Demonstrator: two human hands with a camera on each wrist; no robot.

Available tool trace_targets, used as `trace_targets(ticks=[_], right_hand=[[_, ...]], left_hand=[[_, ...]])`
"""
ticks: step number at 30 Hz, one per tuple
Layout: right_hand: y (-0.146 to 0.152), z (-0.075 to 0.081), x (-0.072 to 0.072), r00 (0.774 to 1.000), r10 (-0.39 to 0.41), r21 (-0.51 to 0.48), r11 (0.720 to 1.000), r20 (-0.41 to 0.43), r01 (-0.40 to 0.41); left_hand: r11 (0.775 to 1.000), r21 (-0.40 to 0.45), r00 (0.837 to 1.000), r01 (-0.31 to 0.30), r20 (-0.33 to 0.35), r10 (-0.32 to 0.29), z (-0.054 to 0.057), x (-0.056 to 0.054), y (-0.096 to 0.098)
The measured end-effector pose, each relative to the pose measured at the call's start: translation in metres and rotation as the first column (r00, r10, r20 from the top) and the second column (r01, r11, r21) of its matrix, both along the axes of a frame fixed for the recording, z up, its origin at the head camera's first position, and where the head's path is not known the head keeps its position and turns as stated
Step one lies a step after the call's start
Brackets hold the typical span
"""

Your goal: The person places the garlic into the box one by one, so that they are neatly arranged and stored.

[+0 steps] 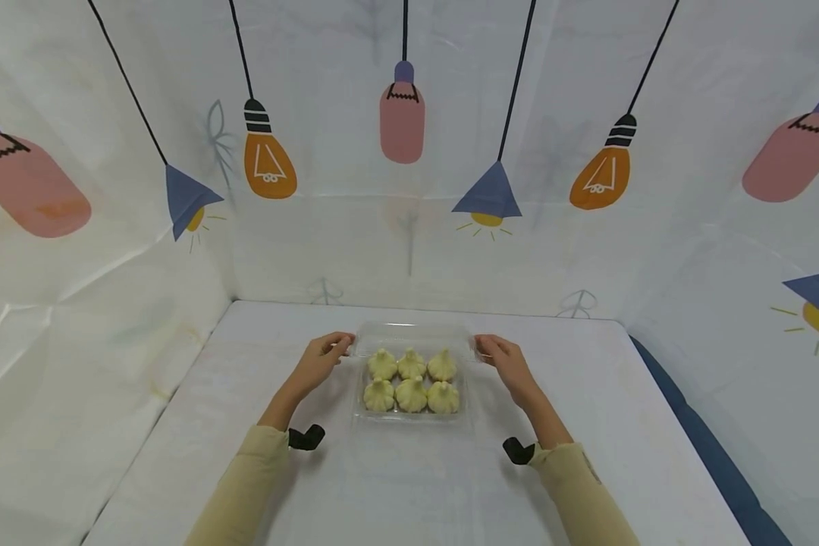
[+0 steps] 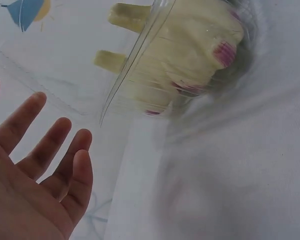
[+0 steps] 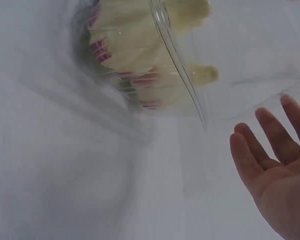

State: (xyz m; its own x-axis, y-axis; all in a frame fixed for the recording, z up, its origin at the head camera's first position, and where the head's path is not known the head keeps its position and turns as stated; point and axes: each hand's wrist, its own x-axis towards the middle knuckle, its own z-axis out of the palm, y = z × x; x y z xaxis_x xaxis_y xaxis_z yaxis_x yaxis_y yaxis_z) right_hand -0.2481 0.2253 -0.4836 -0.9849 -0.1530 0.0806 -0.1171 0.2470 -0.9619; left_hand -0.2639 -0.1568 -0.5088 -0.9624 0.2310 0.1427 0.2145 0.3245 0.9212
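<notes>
A clear plastic clamshell box (image 1: 409, 418) lies on the white table with several pale garlic bulbs (image 1: 412, 394) in two rows, stems up. Its transparent lid (image 1: 409, 334) is raised at the far side. My left hand (image 1: 322, 360) is at the lid's left edge, and my right hand (image 1: 508, 364) is at its right edge. Close up in the left wrist view, the left fingers (image 2: 32, 117) are spread and nearly straight, fingertips right at the lid's edge. The right fingers (image 3: 277, 132) extend likewise beside the lid. Purple patches mark the bulbs' lower sides.
The white tabletop (image 1: 409, 485) ends at a white back wall sheet (image 1: 341, 250) printed with hanging lamps. Similar sheets stand at left and right. Dark blue fabric (image 1: 717, 462) hangs along the right table edge. A black wrist mount (image 1: 307, 437) sits below each hand.
</notes>
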Motion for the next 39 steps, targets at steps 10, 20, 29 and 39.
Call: trace_targets(ticks=[10,20,29,39], right_hand=[[-0.001,-0.003,0.028,0.997,0.083,0.131,0.988,-0.002,-0.081],[-0.006,-0.020,0.044,0.997,0.077,0.115,0.991,-0.016,-0.074],[-0.009,-0.034,0.055,1.000,0.027,0.068,0.997,0.003,-0.027],[-0.016,-0.042,0.065,1.000,-0.023,0.001,1.000,0.020,0.023]], left_hand=[[0.989,0.001,0.984,0.150,0.094,-0.149,0.000,0.024,-0.002],[0.989,0.016,0.979,0.144,0.140,-0.145,-0.014,0.046,0.003],[0.994,0.074,0.989,0.082,0.116,-0.090,-0.029,0.060,0.011],[0.992,0.118,0.996,0.032,0.081,-0.042,-0.042,0.068,0.017]])
